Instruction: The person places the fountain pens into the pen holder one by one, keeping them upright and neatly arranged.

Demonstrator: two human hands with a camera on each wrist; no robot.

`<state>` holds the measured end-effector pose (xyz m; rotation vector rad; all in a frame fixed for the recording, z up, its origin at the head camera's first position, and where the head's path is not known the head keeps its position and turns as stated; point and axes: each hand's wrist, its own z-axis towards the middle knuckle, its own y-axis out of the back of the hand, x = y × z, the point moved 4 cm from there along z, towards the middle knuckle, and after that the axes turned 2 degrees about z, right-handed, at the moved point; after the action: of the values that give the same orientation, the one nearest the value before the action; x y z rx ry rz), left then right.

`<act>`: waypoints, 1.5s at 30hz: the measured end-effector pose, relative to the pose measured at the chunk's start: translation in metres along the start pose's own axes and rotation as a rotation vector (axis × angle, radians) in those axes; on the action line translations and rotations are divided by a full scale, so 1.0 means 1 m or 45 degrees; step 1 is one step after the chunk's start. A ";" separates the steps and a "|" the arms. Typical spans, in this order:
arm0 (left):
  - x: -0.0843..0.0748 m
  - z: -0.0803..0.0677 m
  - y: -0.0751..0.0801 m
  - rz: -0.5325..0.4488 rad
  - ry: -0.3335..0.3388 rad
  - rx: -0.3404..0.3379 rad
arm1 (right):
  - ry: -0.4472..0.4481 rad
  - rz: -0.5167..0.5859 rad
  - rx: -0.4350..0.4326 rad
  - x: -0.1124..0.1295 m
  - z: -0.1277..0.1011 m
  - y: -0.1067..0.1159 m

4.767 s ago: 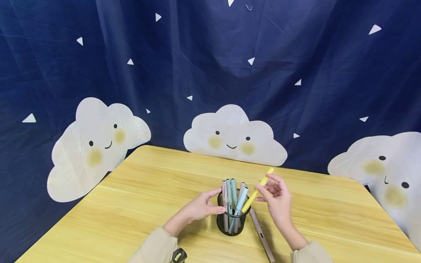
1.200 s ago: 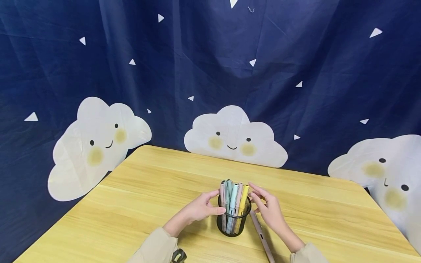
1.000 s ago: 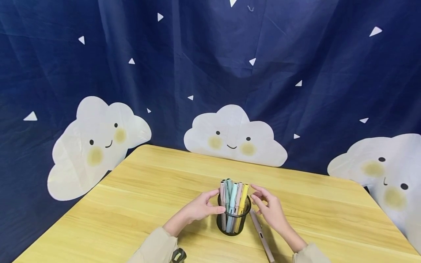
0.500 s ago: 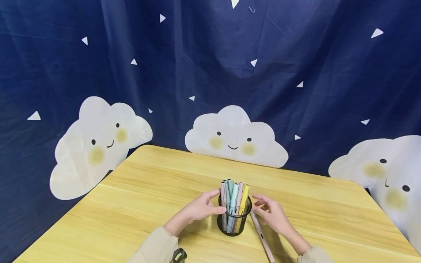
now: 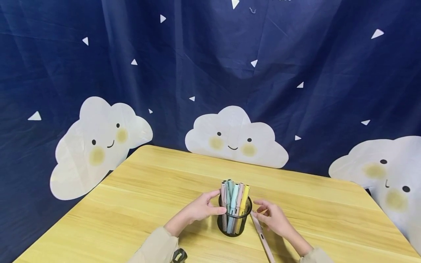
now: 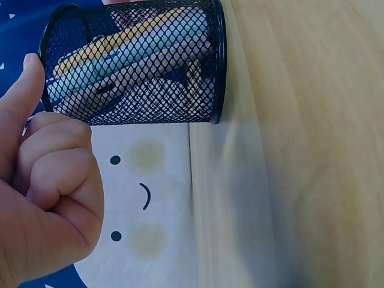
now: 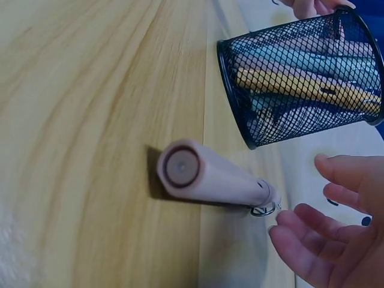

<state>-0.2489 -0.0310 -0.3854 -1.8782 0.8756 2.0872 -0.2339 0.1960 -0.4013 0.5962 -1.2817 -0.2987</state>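
Observation:
A black mesh pen holder [image 5: 231,228] stands upright on the table, with several pens in pink, green, light blue and yellow [image 5: 245,196]. My left hand [image 5: 199,209] pinches its rim from the left; the left wrist view has the thumb [image 6: 27,90] at the rim and the other fingers curled. To the right of the holder a pinkish pen [image 5: 263,239] lies on the table, end toward the right wrist camera. My right hand [image 5: 274,219] hovers just beside this pen's far end, holding nothing, fingers loosely bent and apart. In the right wrist view its fingertips [image 7: 288,231] are close to the pen's clip.
The pale wooden table [image 5: 148,182] reaches back to a dark blue curtain [image 5: 210,73] with white clouds and triangles. A small black object [image 5: 179,255] sits by the left sleeve at the bottom edge.
My right hand lowered the yellow pen into the holder and let it go. It then moved down and slightly right toward the pinkish pen. My left hand stayed at the rim.

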 end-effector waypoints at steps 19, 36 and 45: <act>0.001 -0.002 0.000 -0.013 0.001 -0.001 | -0.006 -0.035 0.224 -0.005 -0.004 -0.007; -0.001 -0.002 0.000 -0.019 0.008 -0.009 | -0.165 -0.106 0.150 -0.007 -0.004 -0.010; 0.000 -0.001 0.000 -0.037 0.007 0.016 | -0.195 -0.183 0.073 -0.010 -0.004 -0.010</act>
<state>-0.2482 -0.0309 -0.3855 -1.8794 0.8553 2.0558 -0.2315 0.1938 -0.4158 0.7267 -1.4009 -0.4345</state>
